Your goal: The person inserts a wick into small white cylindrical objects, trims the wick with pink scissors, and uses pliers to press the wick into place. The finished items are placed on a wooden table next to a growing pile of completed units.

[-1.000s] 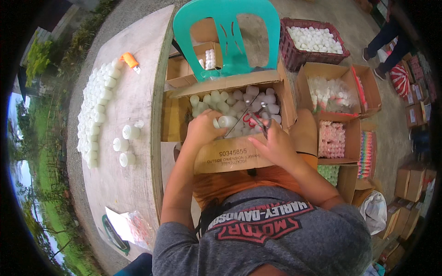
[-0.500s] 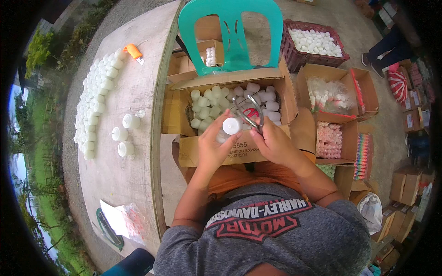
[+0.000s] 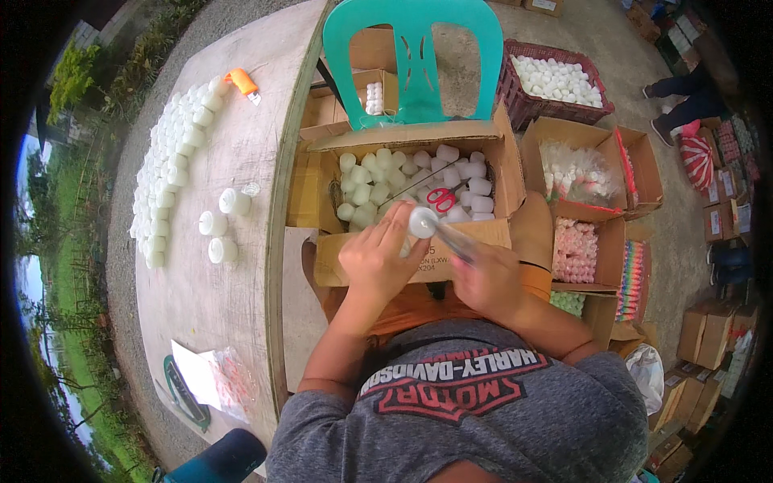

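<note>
My left hand (image 3: 377, 256) is closed around a short white candle (image 3: 422, 220), its round top facing up, above the near side of a cardboard box. My right hand (image 3: 489, 280) grips a silver plier-like tool (image 3: 455, 241). The tool's front end meets the candle's right edge; motion blurs both tool and hand. Many similar white candles (image 3: 369, 179) fill the open box (image 3: 334, 262). Red-handled scissors (image 3: 440, 200) lie on them just beyond my hands.
On the table (image 3: 241, 322) at left stand rows of white candles (image 3: 173, 165), several loose ones (image 3: 213, 224) and an orange cutter (image 3: 240, 80). A green chair (image 3: 415, 72) stands beyond the box. At right are a crate (image 3: 555, 84) and open cartons (image 3: 576, 157).
The tool has swung down from above the box to the candle's side. My right hand has shifted right and nearer me, and the candle has moved slightly right.
</note>
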Demonstrator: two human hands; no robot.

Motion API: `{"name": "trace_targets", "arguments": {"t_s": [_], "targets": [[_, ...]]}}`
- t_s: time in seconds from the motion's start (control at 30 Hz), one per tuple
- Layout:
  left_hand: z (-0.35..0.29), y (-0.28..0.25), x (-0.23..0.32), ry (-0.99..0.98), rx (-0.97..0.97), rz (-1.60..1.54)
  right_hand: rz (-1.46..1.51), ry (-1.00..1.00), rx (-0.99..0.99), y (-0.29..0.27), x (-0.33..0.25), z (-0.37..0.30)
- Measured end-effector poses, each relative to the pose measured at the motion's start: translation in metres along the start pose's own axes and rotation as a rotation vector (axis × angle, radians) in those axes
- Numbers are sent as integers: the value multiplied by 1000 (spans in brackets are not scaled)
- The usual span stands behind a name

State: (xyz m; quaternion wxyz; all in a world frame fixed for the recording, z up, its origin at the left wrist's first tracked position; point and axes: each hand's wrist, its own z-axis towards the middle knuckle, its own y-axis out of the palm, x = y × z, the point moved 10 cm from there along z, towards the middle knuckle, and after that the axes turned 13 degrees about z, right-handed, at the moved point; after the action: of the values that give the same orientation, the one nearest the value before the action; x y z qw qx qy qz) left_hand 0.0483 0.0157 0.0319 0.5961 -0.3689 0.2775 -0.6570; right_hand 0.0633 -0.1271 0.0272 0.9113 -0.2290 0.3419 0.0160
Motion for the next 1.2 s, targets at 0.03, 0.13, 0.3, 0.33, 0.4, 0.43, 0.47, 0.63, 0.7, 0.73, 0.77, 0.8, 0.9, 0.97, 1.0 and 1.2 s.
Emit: {"name": "trace_targets", "arguments": {"t_s": [0.03,0.13,0.3,0.33,0.4,0.43,0.47,0.63,0.7,0.73,0.77,0.8,0.9,0.97,1.0,1.2], "targets": [[-3,0,0,4,14,4,-50,119,-128,15,9,1],[1,-2,-2,21,65,22,26,132,-141,10,16,-6],[-1,-1,-5,21,29,56,-18,186,-239,28,18,5],[1,-4,-6,24,61,40,62,114,-162,15,10,9],[-4,-7,-6,26,104,-5,50,134,-180,17,12,4],[-5,-7,-7,17,79,-8,-39,213,-274,32,23,-1],[0,-9,-8,10,63,-3,-127,279,-363,43,33,-3],[-4,-10,-5,11,39,-10,-61,196,-327,38,20,1],[0,-12,-8,17,37,-27,-8,349,-351,45,37,-2],[0,-16,-8,23,52,-78,138,444,-280,41,44,-5],[-3,-21,-8,22,63,-124,290,539,-216,40,50,-6],[-6,-26,-10,19,76,-168,519,675,-178,44,57,-5],[-1,-31,1,168,63,-180,1106,1029,-203,76,64,6],[0,-36,-11,60,-18,-214,1346,1200,-411,102,53,5],[-2,-39,-22,-57,-117,-235,1458,1205,-455,114,46,12],[-39,-95,-97,-241,-56,93,1210,827,-449,174,23,56]]}}
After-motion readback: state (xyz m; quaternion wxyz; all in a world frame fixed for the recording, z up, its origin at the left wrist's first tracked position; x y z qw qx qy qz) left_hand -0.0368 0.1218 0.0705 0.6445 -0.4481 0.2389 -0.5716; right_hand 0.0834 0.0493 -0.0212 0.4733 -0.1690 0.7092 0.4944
